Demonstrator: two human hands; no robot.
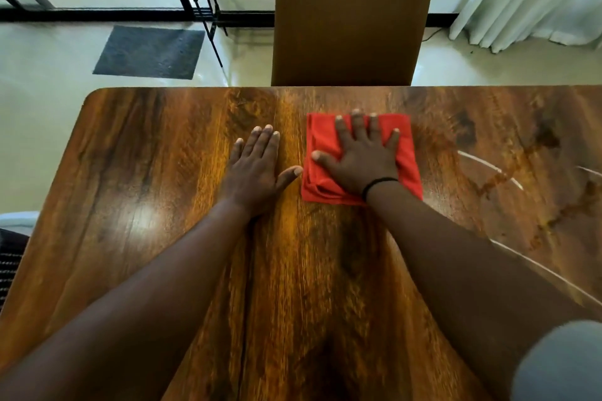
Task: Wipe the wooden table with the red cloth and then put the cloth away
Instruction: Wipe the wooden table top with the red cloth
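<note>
While the right hand presses flat, fingers spread, on the folded red cloth, hiding its middle, the left hand rests open on the wooden table beside it; a brown chair, top cropped, faces them.

I see the wooden table; the folded red cloth lies flat right of centre, toward its far edge.

I've got bare wooden table left and right of both hands; only the brown chair blocks the far edge.
</note>
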